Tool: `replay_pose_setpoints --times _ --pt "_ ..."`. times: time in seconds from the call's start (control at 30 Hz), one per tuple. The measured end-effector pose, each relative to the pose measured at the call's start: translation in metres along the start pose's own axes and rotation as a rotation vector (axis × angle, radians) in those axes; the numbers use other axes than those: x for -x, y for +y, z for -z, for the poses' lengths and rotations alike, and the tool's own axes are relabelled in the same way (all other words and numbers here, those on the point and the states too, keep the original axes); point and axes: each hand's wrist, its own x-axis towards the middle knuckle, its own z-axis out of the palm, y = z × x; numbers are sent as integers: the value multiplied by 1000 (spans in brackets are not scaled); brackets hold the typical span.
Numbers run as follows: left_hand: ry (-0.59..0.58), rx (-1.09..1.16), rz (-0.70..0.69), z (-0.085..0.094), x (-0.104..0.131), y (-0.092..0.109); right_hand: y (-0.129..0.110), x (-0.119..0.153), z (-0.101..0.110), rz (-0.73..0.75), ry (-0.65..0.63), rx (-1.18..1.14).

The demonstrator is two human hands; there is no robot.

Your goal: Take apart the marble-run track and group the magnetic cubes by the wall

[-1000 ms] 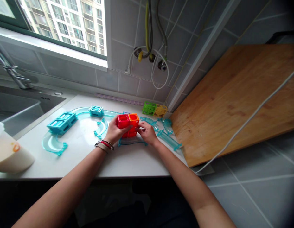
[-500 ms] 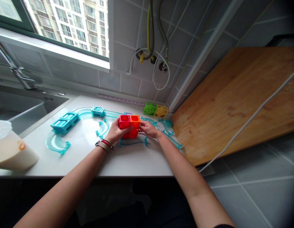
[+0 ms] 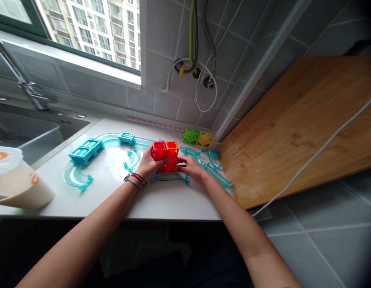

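Observation:
A stack of red and orange hollow cube blocks (image 3: 165,151) is held upright over the counter. My left hand (image 3: 150,164) grips it from the left, the thumb lying across its near face. At its right side, my right hand (image 3: 192,167) has its fingers and thumb closed against the edge; the fingertips are partly hidden. Just below the blocks lies a clear blue track piece (image 3: 172,177). A curved blue track piece (image 3: 133,159) rests left of my left hand. Behind the blocks, a small purple piece is mostly hidden.
A blue track (image 3: 111,140) with blue cube blocks (image 3: 86,152) curves along the left. Green blocks (image 3: 191,136) and yellow blocks (image 3: 206,139) stand near the wall. More track pieces (image 3: 217,176) lie right, beside a leaning wooden board (image 3: 296,132). A pale tub (image 3: 20,180) stands left, near the sink (image 3: 29,132).
The view has shifted slightly. My right hand's fingers have spread a little and moved lower along the blocks' right side. The left hand keeps its grip.

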Motion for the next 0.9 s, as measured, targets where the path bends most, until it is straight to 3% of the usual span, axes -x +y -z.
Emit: replay_pose_setpoints --times 0.1,0.23,0.37,0.53,0.8,0.9 --pt "75 60 17 2 -3 -2 2 3 6 -31 83 76" --pt "111 110 40 4 -7 -3 2 7 11 -98 87 40" --pt "65 96 54 2 -5 -2 0 8 7 -71 -8 -51" --pt "-93 20 37 -1 -1 -2 -2 0 3 -29 -153 -124" --pt "-155 3 50 -1 1 -6 -4 -4 4 0 -128 -106" --pt "-152 31 42 -2 1 -6 -21 1 3 64 -18 -60"
